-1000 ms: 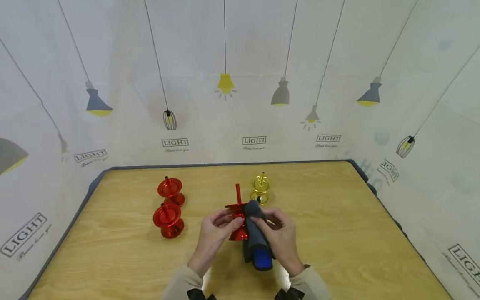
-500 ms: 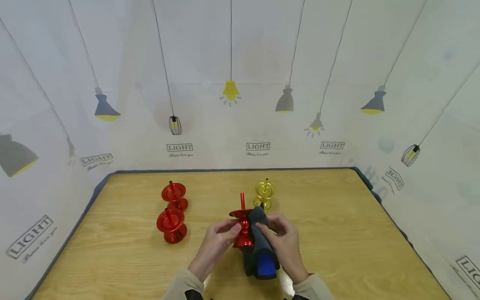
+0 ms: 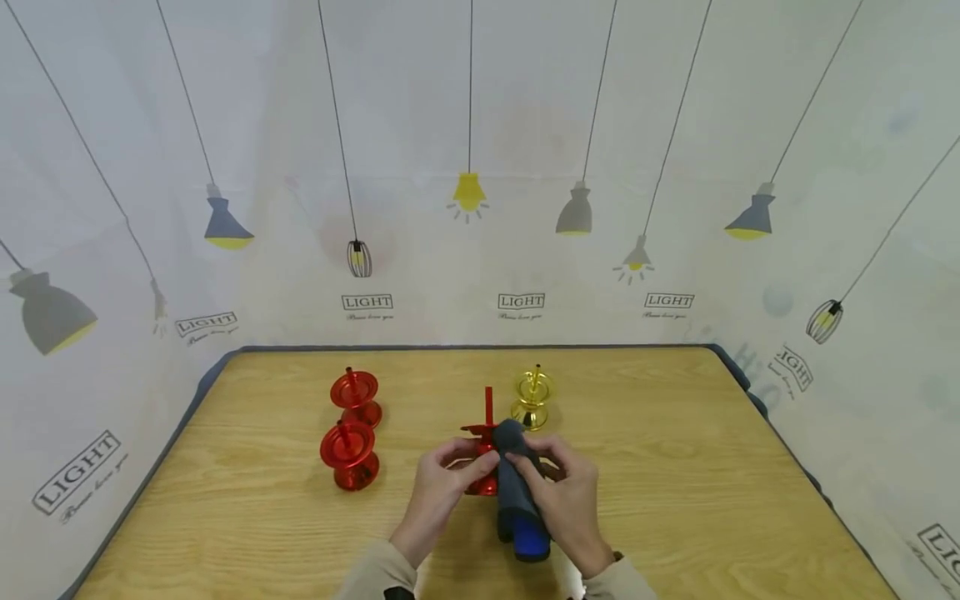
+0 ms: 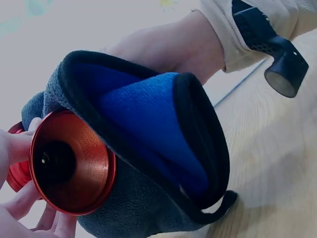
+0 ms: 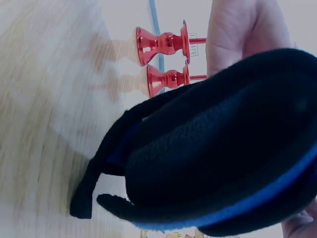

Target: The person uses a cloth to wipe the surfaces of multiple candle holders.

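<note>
My left hand [image 3: 441, 492] grips a shiny red candle holder [image 3: 487, 483] by its waist, its spike pointing up and its dish just above the fingers. My right hand [image 3: 567, 500] holds a folded microfibre cloth [image 3: 516, 483], grey-blue outside and bright blue inside, against the holder's right side. The cloth hides that side of the dish and body. From the left wrist, the hollow flared base [image 4: 91, 163] shows with the cloth wrapped close behind it. In the right wrist view, the cloth [image 5: 223, 148] covers most of the right hand's fingers.
Two more red candle holders [image 3: 355, 387] stand upright at the left, one behind the other. A gold candle holder [image 3: 534, 387] stands just beyond the hands. The wooden table [image 3: 712, 467] ends at a dark edge against a wall covering [image 3: 405, 167] printed with lamps.
The cloth has shifted over the held holder's right side, covering more of it than half a second ago. Both hands keep their hold. The whole head view has shifted slightly down and right.
</note>
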Tool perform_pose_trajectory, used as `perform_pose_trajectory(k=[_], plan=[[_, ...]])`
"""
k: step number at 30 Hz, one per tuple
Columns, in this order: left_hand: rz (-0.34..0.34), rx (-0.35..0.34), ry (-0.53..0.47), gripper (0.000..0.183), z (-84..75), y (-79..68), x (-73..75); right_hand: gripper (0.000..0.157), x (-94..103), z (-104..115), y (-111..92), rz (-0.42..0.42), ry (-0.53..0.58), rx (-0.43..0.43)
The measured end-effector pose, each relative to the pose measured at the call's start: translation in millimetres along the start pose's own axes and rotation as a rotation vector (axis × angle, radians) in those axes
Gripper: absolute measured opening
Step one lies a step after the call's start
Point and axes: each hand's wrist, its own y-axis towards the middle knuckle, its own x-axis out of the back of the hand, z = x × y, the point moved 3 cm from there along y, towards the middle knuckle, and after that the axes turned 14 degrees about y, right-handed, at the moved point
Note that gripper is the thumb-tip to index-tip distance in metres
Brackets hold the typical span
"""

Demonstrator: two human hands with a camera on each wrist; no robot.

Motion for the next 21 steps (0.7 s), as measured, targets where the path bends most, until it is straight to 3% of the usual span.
perform_pose_trajectory(k=[3, 6, 10, 15, 18, 21], plan=[[-0.023, 0.014, 0.044, 0.041, 0.0, -0.8, 1.2, 0.021, 0.4, 2, -1, 0.004, -0.012, 0.014], [0.002, 0.03, 0.029, 0.046, 0.2, -1.7, 1.8, 0.018, 2.5, 2, 0, 0.001, 0.045, -0.03], [0.08, 0.051, -0.098, 0.051, -0.5, -4.5, 0.4, 0.016, 7.6, 0, 3, -0.014, 0.138, -0.137], [0.125, 0.045, -0.237, 0.029, -2.9, -7.0, -3.0, 0.019, 12.5, -2, 4, -0.06, 0.177, -0.227], [0.11, 0.039, -0.191, 0.027, -4.1, -8.4, -3.9, 0.018, 11.9, -1, 2, -0.061, 0.18, -0.186], [0.083, 0.025, -0.046, 0.039, -7.2, -11.1, -3.4, 0.018, 9.1, 6, -1, -0.017, 0.085, -0.053]])
